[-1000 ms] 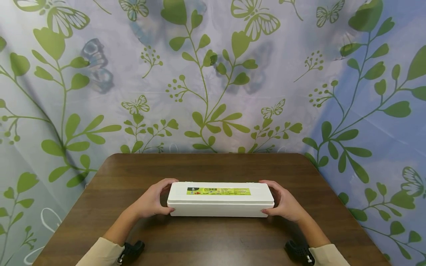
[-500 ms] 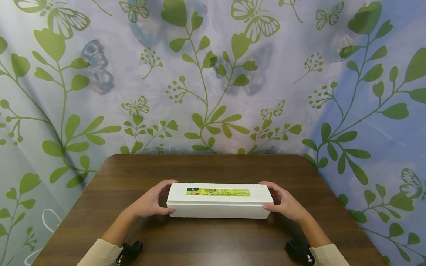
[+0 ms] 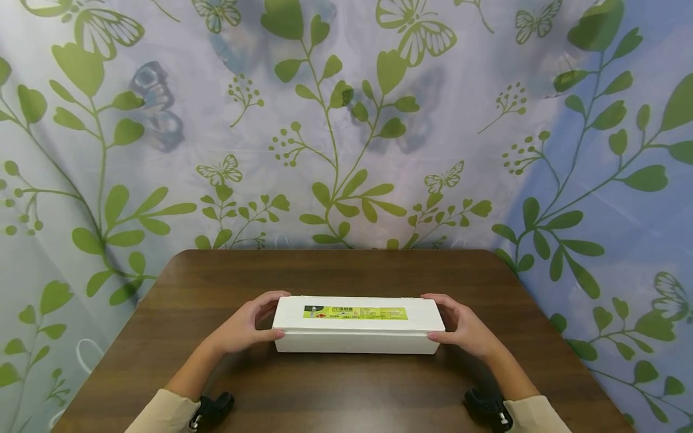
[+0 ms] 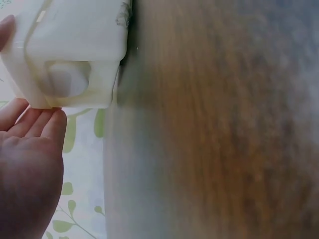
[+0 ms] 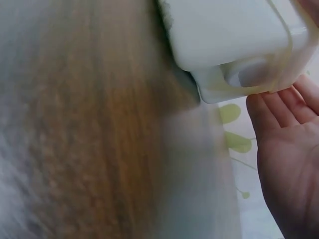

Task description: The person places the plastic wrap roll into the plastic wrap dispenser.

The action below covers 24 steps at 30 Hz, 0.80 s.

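Observation:
A long white cling film box [image 3: 357, 344] lies lengthwise across the table in the head view, its lid down. A green and yellow label [image 3: 355, 313] runs along the top. At its left end my left hand [image 3: 240, 328] grips it, thumb on the front near the lid seam and fingers behind. My right hand [image 3: 471, 334] holds the right end the same way. In the left wrist view, fingertips [image 4: 53, 119] touch the back edge, and a round roll end [image 4: 69, 80] shows through the end opening. A similar roll end [image 5: 249, 73] appears in the right wrist view.
The brown wooden table [image 3: 346, 391] extends around the box on all sides. Behind it hangs a pale curtain [image 3: 346, 150] with green leaves and butterflies. Black straps [image 3: 213, 409] circle both wrists below beige sleeves.
Both thumbs have shifted up the front of the box toward the lid seam, the right first, then the left. The box stays in nearly the same place.

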{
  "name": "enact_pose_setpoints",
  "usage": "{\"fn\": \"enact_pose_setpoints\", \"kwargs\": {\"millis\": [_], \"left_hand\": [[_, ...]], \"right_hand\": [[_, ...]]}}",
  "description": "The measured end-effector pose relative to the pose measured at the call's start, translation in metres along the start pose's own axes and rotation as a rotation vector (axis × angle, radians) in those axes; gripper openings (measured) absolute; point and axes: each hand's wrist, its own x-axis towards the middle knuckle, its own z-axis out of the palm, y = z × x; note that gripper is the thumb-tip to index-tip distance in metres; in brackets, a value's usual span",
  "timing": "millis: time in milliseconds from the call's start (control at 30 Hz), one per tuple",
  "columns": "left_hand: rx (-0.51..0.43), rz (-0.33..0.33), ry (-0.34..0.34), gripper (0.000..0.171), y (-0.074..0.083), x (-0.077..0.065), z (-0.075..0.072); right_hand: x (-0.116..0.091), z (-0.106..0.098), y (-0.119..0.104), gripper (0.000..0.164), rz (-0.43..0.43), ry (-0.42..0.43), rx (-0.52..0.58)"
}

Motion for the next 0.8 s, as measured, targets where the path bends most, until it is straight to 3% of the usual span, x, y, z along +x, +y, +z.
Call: {"fn": "enact_pose_setpoints", "kwargs": {"millis": [800], "left_hand": [[-0.072, -0.004, -0.021, 0.075, 0.0009, -0.0004, 0.0022]], "right_hand": [[0.0005, 0.001, 0.0026, 0.079, -0.007, -0.006, 0.084]]}}
